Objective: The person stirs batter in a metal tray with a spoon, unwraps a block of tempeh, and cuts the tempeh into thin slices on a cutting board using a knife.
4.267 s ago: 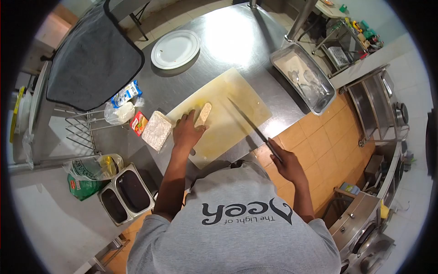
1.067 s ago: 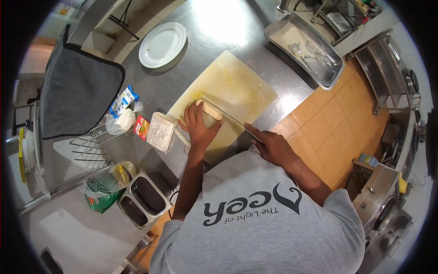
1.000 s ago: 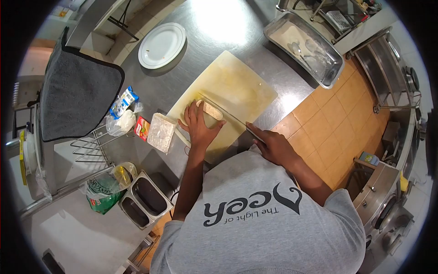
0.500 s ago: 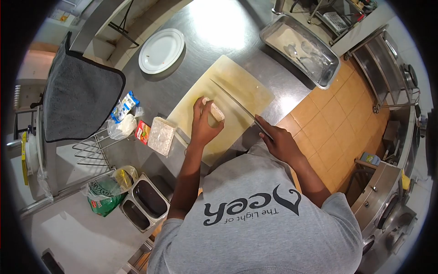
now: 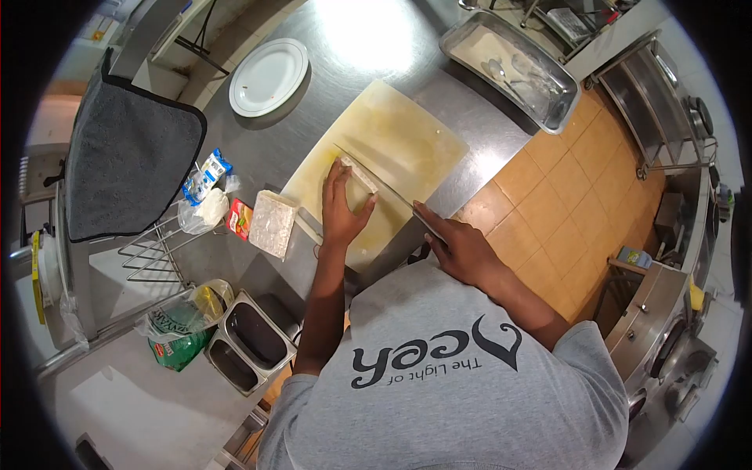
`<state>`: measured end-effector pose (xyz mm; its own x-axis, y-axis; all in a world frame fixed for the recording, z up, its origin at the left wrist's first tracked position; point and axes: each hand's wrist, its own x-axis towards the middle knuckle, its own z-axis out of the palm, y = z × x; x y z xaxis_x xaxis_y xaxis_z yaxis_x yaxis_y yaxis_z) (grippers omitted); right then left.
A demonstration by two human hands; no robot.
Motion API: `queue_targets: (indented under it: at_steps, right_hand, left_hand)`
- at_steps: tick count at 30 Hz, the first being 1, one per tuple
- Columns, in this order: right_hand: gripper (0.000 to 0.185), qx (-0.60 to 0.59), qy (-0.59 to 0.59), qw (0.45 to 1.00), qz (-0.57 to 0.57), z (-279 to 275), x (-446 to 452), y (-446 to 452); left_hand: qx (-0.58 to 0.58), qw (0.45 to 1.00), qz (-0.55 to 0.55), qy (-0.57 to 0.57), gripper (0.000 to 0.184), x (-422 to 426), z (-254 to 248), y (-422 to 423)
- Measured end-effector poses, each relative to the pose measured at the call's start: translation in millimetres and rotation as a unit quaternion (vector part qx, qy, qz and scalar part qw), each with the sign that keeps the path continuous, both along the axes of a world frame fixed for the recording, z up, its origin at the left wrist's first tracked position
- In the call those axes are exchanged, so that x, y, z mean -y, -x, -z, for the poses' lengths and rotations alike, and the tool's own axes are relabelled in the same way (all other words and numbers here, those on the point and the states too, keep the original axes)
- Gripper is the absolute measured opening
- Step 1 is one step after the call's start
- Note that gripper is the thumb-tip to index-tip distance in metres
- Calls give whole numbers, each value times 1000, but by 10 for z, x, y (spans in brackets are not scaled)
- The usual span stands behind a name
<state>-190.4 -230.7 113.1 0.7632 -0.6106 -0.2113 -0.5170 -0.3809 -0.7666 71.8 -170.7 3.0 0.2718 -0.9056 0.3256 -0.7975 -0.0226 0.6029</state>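
Two hands: both in our view, both at work over one cutting board (image 5: 403, 125).
Left hand (image 5: 341, 221): part open, curved like a bracket; we see fingers at one end of the pale slab and thumb at the other, gripping it between them.
Right hand (image 5: 460, 249): closed round the handle of one long knife (image 5: 395, 192).
Pale slab (image 5: 360, 175): one, narrow, on the board toward its left side, slanting the same way as the blade.
Blade: runs along the slab's right side, very close; we cannot tell if it touches or has entered.
Wrapped block (image 5: 273, 225): one, pale and squarish, in clear film, left of the board.
Packets: two; red packet (image 5: 240, 218) against the block, blue packet (image 5: 207, 177) farther off.
Clear bag (image 5: 207, 211): one, whitish contents, between the packets.
Plate (image 5: 269, 77): one, white, a few crumbs on it, beyond the board.
Metal tray (image 5: 556, 124): one, at the worktop (image 5: 329, 92) edge on our right; pale powder inside, at least one spoon, exact count unclear to us.
Steel containers: two, dark inside, joined side by side, low on our left.
Green bag (image 5: 174, 352): one, just beside those containers.
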Motion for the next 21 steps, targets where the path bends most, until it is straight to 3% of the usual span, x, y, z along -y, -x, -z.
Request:
queue_targets:
  at_steps: [21]
  right_hand:
    - [64, -60, 26, 998, 9, -104, -267, -125]
  left_hand:
    - [-2, 999, -11, 51, 62, -6, 47, 15]
